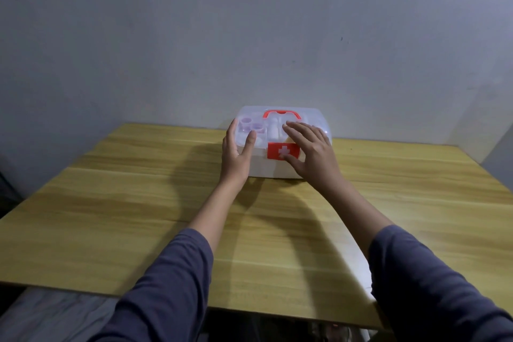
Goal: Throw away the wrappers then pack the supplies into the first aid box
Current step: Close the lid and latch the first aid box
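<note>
A white first aid box (273,168) with a clear lid, a red handle (281,113) and a red latch bearing a white cross (283,150) stands at the far middle of the wooden table (138,203). Its lid is down. Small purple tubs and white bottles show through the lid. My left hand (236,155) rests against the box's left front corner, fingers spread. My right hand (311,153) lies flat on the lid and front, thumb near the red latch. Neither hand grips anything. No wrappers are in view.
A plain grey wall (249,36) rises right behind the box. The table's near edge (194,302) runs across the bottom of the view, with dark floor and grey fabric below it.
</note>
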`<state>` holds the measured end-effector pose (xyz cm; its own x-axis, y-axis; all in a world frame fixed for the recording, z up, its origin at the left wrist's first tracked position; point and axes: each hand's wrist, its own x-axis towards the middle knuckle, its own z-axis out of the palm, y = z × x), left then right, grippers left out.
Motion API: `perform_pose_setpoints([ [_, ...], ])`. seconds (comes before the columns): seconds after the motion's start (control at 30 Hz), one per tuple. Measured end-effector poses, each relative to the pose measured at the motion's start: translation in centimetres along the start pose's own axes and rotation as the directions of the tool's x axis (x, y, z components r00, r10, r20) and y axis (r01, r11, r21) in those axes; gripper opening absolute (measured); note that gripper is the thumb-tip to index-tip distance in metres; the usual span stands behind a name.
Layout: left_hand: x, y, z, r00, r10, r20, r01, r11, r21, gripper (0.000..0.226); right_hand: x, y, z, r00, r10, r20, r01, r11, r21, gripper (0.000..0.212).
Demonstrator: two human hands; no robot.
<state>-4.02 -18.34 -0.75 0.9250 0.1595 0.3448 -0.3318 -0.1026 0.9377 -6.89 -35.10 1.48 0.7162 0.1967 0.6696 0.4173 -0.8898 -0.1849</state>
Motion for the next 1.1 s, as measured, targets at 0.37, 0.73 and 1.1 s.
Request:
perform_pose_setpoints([
  [0.37, 0.2, 0.3, -0.4, 0.999, -0.011, 0.044, 0.010, 1.000, 0.027, 0.057, 0.6, 0.3, -1.8, 0.995, 0.081, 0.058, -0.079, 0.996, -0.034, 0.060],
  [0.73, 1.3, 0.3, 1.1, 0.981, -0.097, 0.165, 0.097, 0.995, 0.006, 0.061, -0.1, 2.8, -2.5, 0.836, 0.516, 0.188, -0.541, 0.716, 0.441, 0.094],
  [1.1, 5.4, -0.4, 4.9, 0.952, -0.157, 0.263, 0.152, 0.988, 0.039, 0.065, 1.7, 6.6, -1.8, 0.810, 0.564, 0.160, -0.571, 0.698, 0.433, 0.096],
])
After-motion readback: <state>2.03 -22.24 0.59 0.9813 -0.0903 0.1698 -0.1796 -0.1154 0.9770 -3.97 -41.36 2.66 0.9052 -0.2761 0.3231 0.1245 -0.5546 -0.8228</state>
